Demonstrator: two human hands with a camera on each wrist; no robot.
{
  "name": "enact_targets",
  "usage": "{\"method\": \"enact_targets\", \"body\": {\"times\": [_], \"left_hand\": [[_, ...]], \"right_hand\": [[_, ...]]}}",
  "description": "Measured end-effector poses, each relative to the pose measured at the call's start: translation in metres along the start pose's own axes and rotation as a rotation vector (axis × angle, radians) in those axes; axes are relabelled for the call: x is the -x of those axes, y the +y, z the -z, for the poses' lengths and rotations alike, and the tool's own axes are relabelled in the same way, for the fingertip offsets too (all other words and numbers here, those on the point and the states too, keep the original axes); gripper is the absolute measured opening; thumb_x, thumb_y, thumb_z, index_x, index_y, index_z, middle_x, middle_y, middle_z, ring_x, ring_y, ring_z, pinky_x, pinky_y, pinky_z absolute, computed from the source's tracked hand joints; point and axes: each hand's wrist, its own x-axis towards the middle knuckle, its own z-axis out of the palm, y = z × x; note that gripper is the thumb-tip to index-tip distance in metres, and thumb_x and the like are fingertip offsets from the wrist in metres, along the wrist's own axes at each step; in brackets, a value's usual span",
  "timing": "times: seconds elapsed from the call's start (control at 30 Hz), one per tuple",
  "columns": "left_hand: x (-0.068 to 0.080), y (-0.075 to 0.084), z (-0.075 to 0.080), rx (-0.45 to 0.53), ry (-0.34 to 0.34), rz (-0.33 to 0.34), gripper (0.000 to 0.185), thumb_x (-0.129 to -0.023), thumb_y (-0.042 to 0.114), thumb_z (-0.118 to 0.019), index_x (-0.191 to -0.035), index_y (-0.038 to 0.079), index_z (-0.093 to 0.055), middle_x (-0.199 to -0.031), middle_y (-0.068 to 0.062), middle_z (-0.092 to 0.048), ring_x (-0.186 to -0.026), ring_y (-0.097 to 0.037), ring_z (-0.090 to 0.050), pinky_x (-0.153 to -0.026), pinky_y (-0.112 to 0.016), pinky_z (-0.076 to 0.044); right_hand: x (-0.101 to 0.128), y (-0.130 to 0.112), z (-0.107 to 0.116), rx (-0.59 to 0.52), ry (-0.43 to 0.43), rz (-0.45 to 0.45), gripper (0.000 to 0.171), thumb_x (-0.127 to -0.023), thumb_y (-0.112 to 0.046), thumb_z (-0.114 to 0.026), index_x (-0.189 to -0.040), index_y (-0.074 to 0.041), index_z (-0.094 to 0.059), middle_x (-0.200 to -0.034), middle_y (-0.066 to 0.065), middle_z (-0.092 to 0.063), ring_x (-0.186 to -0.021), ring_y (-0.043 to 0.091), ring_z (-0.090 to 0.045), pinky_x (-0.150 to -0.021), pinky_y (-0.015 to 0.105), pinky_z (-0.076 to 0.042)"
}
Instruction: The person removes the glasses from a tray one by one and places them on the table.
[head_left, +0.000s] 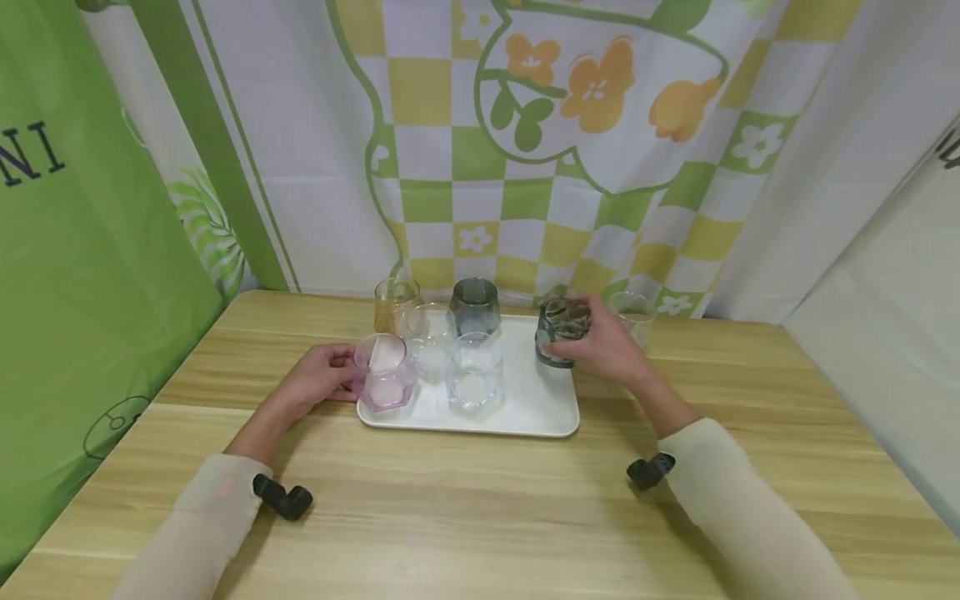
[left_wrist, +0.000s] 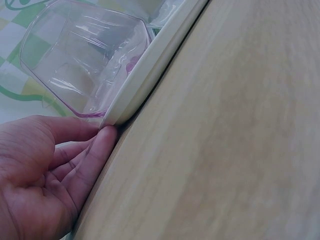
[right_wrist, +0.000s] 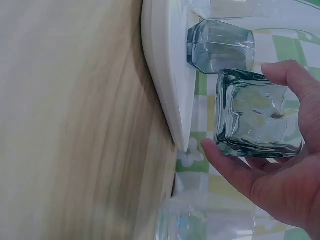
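Note:
My right hand grips a smoky square-based glass around its sides, thumb on one side and fingers on the other. In the head view this glass overlaps the right end of the white tray. At the tray's left end, my left hand pinches the rim between thumb and fingers. Beside that hand, on the tray, stands a pink-tinted glass. A clear glass is to its right, with another clear glass behind. A dark grey faceted glass stands at the tray's back.
An amber glass stands at the back left corner of the tray. Off the tray, behind my right hand, is a clear glass on the wooden table. A patterned curtain hangs along the table's back edge.

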Motion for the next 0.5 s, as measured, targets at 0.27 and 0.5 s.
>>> {"method": "enact_targets", "body": {"times": [0.27, 0.5], "left_hand": [[0.001, 0.001, 0.000, 0.004, -0.002, -0.004, 0.030, -0.099, -0.005, -0.057, -0.127, -0.015, -0.052, -0.092, -0.012, -0.063, -0.076, -0.015, -0.065, -0.069, -0.029, -0.064], [0.000, 0.001, 0.000, 0.011, -0.006, -0.002, 0.031, -0.100, -0.005, -0.056, -0.129, -0.015, -0.051, -0.092, -0.012, -0.063, -0.077, -0.014, -0.065, -0.068, -0.028, -0.064]], "right_hand": [[0.027, 0.007, 0.023, 0.024, -0.010, 0.006, 0.097, -0.082, -0.033, -0.088, -0.153, 0.000, -0.031, -0.140, 0.031, -0.049, -0.125, 0.046, -0.051, -0.102, 0.059, -0.048], [0.047, 0.023, 0.042, 0.019, -0.001, 0.002, 0.094, -0.083, -0.029, -0.088, -0.152, 0.000, -0.032, -0.143, 0.032, -0.046, -0.130, 0.049, -0.045, -0.108, 0.064, -0.040]]}}
